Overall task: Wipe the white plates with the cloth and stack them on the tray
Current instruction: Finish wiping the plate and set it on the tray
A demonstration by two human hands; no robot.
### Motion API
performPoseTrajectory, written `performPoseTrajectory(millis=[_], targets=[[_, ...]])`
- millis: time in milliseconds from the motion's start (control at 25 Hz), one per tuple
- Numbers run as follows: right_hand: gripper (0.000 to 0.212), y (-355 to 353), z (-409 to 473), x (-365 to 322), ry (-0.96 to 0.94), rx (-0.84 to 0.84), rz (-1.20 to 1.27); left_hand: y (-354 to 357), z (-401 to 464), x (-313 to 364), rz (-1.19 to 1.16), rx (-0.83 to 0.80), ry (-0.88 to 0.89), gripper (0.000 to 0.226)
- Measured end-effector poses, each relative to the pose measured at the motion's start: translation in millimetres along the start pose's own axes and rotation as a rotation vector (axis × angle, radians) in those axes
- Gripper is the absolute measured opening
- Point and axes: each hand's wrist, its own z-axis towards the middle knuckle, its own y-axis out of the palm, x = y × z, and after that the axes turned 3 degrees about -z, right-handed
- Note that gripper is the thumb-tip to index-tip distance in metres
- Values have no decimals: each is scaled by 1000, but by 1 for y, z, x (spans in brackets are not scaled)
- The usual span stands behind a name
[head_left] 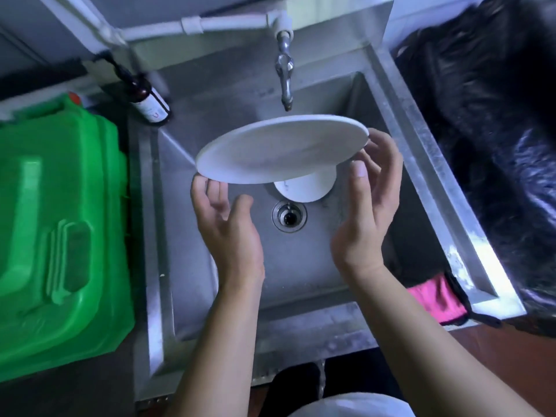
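Note:
I hold a white plate [282, 149] tilted above the steel sink [301, 281], under the tap [284, 73]. My left hand [228, 230] touches the plate's lower left rim with its fingertips, thumb apart from it. My right hand [367, 212] curls its fingers round the right rim, with the thumb just below the plate. A second white dish [307, 188] lies in the basin beside the drain [289, 216], half hidden by the held plate. A pink cloth [436, 296] hangs over the sink's right wall. No tray is in view.
A large green plastic container [60, 221] stands left of the sink. A dark bottle [147, 97] leans at the basin's back left corner. A black plastic bag [496, 115] fills the space to the right. White pipes run along the wall behind.

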Motion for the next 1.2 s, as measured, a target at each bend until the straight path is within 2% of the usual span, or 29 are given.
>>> performPoseTrajectory(millis=[120, 320, 480, 600, 680, 800, 880, 960, 1080, 1200], targets=[[52, -2, -30, -41, -152, -33, -1, -23, -25, 37, -104, -43, 89, 59], [51, -24, -73, -88, -355, -25, 20, -42, -62, 71, -244, -122, 121, 60], [48, -45, -95, -113, -417, 4, 96, -38, -86, 94, -286, -224, 182, 61], [43, -57, -100, -119, -389, 50, 141, -33, -98, 107, -179, -256, 234, 64], [42, -63, -93, -121, -280, 72, 250, -29, -101, 113, -4, -245, 281, 70], [24, -71, -66, -115, 100, 121, 461, -19, -101, 121, 313, -279, 360, 75], [21, -81, -42, -102, 403, 97, 506, -8, -101, 125, 464, -379, 369, 80], [32, -94, -19, -89, 631, 69, 484, 1, -100, 124, 579, -525, 297, 87], [35, -119, 11, -73, 807, -24, 400, 10, -104, 112, 657, -726, 111, 96], [29, -140, 30, -61, 871, -127, 316, 19, -109, 100, 554, -744, 11, 94]])
